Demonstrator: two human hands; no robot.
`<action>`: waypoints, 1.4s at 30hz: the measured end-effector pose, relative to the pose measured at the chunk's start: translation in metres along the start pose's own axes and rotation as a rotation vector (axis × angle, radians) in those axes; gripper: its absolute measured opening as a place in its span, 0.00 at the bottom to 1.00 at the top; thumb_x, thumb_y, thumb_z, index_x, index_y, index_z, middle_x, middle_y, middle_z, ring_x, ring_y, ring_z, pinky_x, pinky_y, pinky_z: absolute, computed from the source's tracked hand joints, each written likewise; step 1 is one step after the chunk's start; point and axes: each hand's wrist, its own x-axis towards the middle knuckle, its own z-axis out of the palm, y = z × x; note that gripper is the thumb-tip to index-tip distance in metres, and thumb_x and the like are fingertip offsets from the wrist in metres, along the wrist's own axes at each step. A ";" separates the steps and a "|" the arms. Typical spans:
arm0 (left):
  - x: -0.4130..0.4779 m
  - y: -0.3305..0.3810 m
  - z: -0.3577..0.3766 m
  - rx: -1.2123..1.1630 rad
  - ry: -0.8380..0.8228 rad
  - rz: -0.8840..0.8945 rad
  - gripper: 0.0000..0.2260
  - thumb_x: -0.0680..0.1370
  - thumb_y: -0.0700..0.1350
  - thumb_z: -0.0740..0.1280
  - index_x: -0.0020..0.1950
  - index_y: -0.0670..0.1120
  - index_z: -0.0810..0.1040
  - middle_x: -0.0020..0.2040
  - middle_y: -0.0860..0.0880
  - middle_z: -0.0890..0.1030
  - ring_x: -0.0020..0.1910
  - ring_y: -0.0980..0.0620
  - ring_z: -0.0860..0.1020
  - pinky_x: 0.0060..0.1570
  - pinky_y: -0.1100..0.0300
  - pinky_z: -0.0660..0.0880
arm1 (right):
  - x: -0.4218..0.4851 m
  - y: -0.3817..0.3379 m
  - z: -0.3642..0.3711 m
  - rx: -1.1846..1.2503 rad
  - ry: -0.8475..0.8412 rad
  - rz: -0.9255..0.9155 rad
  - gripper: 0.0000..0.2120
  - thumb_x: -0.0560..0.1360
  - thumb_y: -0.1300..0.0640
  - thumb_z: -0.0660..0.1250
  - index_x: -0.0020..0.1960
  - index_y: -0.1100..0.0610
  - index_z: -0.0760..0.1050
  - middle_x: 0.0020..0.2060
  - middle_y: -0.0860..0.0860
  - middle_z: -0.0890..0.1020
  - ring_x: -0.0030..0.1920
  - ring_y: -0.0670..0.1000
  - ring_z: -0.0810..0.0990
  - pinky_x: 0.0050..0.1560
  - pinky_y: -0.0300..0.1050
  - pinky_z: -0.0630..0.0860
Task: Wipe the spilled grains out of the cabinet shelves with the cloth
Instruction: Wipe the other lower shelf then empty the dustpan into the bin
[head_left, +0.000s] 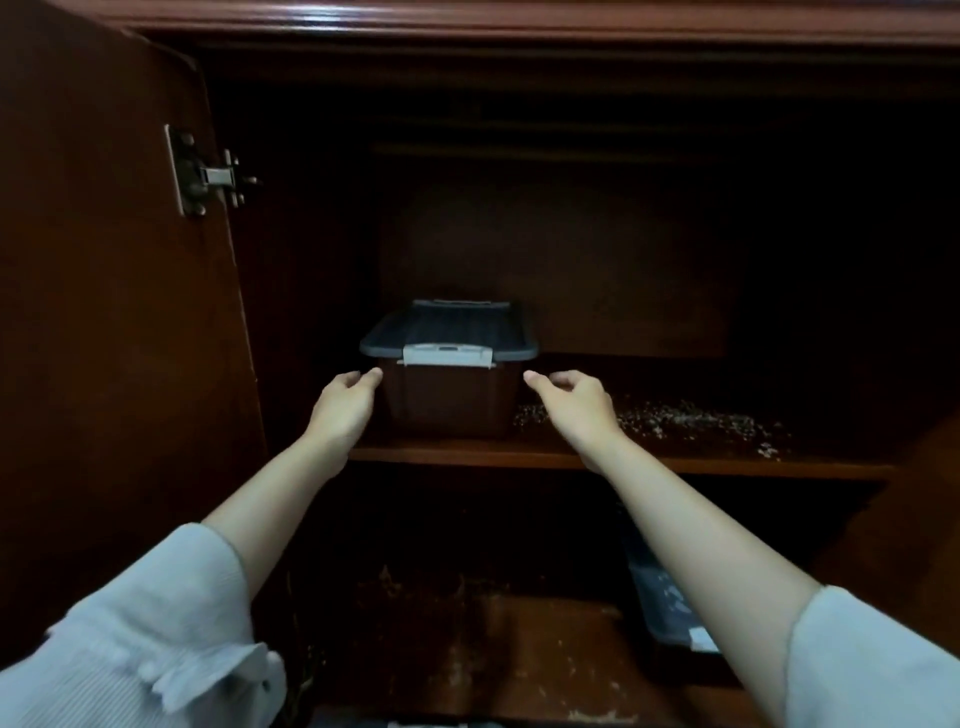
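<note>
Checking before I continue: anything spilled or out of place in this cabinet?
Yes: grains lie scattered on the shelf, right of the lidded box, some near the front edge. Pale specks also mark the lower shelf, too dim to identify. The box sits square, lid on.

Grey-lidded brown box (450, 400), pale speckled grains (675, 418), red-brown shelf (701, 462).
</note>
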 end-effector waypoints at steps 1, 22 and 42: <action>0.010 0.003 0.001 -0.048 0.006 -0.025 0.25 0.80 0.53 0.59 0.72 0.42 0.64 0.70 0.43 0.69 0.68 0.45 0.69 0.68 0.51 0.65 | 0.007 -0.002 0.004 0.004 -0.015 0.014 0.28 0.75 0.43 0.65 0.67 0.60 0.71 0.63 0.56 0.76 0.65 0.54 0.72 0.62 0.42 0.66; 0.060 0.021 0.023 -0.483 0.013 -0.175 0.21 0.78 0.45 0.63 0.70 0.41 0.66 0.71 0.41 0.64 0.72 0.42 0.61 0.59 0.32 0.66 | 0.043 -0.007 0.039 0.750 -0.092 0.201 0.31 0.75 0.52 0.68 0.73 0.61 0.62 0.70 0.56 0.68 0.70 0.56 0.66 0.68 0.47 0.68; -0.144 0.003 -0.071 -0.334 0.056 0.007 0.06 0.75 0.42 0.59 0.42 0.48 0.74 0.40 0.52 0.76 0.42 0.56 0.74 0.46 0.56 0.71 | -0.071 -0.048 -0.021 -0.127 -0.023 0.033 0.23 0.79 0.49 0.61 0.65 0.66 0.69 0.61 0.59 0.76 0.55 0.57 0.77 0.46 0.42 0.70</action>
